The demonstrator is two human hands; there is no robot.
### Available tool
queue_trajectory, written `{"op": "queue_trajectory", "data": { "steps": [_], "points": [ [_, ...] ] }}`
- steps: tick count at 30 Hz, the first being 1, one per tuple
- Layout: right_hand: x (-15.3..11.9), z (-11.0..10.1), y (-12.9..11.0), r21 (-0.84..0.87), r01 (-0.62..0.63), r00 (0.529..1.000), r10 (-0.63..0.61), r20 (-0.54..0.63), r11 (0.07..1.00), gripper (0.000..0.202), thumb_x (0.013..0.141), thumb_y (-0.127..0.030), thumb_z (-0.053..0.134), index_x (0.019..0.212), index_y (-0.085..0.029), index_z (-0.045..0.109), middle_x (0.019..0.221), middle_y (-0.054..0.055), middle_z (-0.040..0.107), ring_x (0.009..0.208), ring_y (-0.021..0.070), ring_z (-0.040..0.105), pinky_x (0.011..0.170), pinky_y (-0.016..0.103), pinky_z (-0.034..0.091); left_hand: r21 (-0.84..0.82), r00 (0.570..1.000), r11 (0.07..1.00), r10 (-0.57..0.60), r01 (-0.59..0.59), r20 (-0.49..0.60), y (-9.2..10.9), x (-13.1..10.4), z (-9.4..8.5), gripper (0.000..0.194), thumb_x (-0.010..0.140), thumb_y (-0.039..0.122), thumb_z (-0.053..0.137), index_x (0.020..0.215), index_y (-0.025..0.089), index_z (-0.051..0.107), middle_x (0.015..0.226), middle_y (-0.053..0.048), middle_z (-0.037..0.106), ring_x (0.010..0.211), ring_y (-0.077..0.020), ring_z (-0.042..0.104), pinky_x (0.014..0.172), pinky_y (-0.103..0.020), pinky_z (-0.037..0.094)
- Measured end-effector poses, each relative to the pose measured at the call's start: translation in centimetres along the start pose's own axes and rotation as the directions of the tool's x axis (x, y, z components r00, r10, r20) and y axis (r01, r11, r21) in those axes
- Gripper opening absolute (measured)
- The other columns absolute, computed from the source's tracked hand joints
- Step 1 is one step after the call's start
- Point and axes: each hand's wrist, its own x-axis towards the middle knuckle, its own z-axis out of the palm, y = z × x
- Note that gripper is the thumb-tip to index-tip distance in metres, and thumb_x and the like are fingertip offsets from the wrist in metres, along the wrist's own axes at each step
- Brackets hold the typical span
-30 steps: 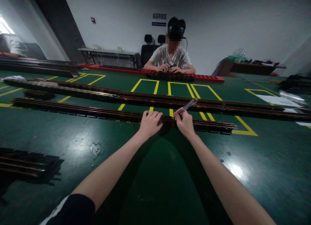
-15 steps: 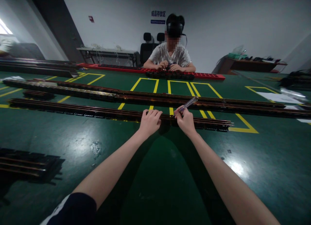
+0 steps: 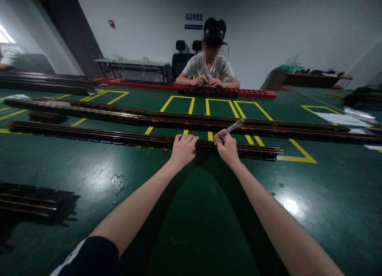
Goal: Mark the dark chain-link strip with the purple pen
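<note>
Lying crosswise on the green tabletop [image 3: 343,212], a long dark strip with copper-coloured rods [image 3: 119,137] runs directly beneath both of the seated worker's hands, as I see it, reaching much farther out past the left one than past the right. The left hand [image 3: 183,150] rests over the strip, palm down, its fingers bent across toward the far side; whether it truly grips or merely steadies, I cannot tell. Just to its right, with a short stretch of strip between them, the right hand [image 3: 227,148] is closed around a slim, see-through pen-like tool [image 3: 234,127]. That tool slants, its upper end away to the right and its lower end down at the strip, though contact at the tip is too small to make out. Beyond the hands, a longer dark bundle [image 3: 167,119] stretches across roughly alongside, over yellow lines [image 3: 298,158]. Nearer, at the left edge, sits another dark stack [image 3: 32,204], well apart from either hand. Opposite, a person in a white shirt [image 3: 197,65] bends over a red frame [image 3: 256,94].
</note>
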Motion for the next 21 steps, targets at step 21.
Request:
{"op": "queue_trajectory", "data": {
  "steps": [21],
  "points": [
    [-0.06, -0.4, 0.46, -0.029, -0.022, 1.0, 0.021, -0.023, 0.999, 0.031, 0.088, -0.051, 0.045, 0.076, -0.022, 0.048, 0.059, 0.002, 0.055, 0.052, 0.0175, 0.051, 0.052, 0.029, 0.037, -0.047, 1.0, 0.999, 0.003, -0.002, 0.03, -0.2, 0.08, -0.08, 0.039, 0.084, 0.012, 0.045, 0.12, 0.017, 0.059, 0.118, -0.009, 0.066, 0.112, -0.0231, 0.058, 0.098, -0.043, 0.04]
  ]
}}
